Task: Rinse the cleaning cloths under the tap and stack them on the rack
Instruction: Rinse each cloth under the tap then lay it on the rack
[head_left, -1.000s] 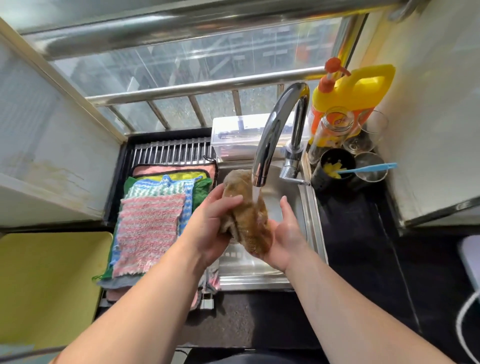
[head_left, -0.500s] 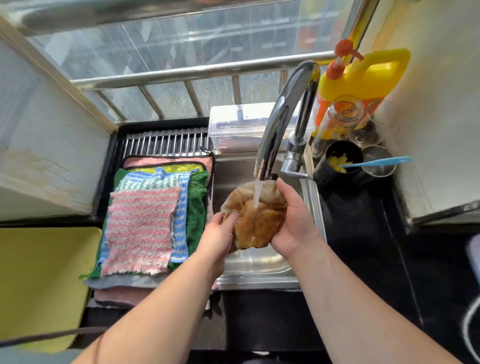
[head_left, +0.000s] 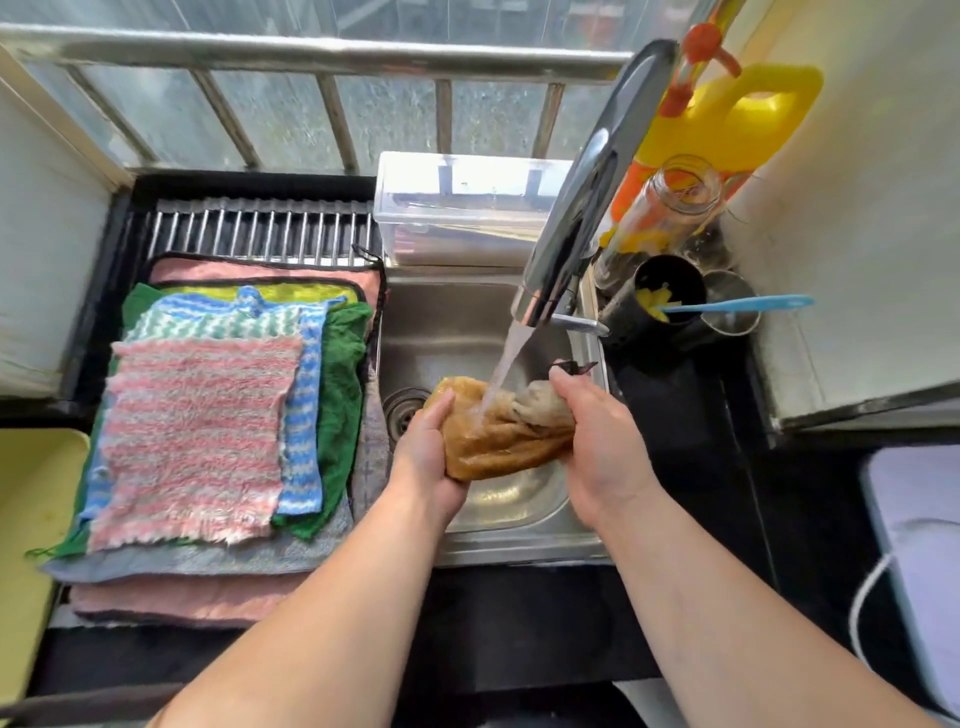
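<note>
Wet brown bunched cloth (head_left: 498, 436), frame centre: L hand (head_left: 423, 457) & R hand (head_left: 597, 441) gripped it under chrome tap (head_left: 582, 208) stream; weave prob. microfibre.

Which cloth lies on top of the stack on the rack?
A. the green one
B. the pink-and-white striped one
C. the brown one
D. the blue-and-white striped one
B: the pink-and-white striped cloth lies uppermost on the rack, covering most of the blue-and-white cloth and the green cloth. The brown cloth is held under the tap.
</note>
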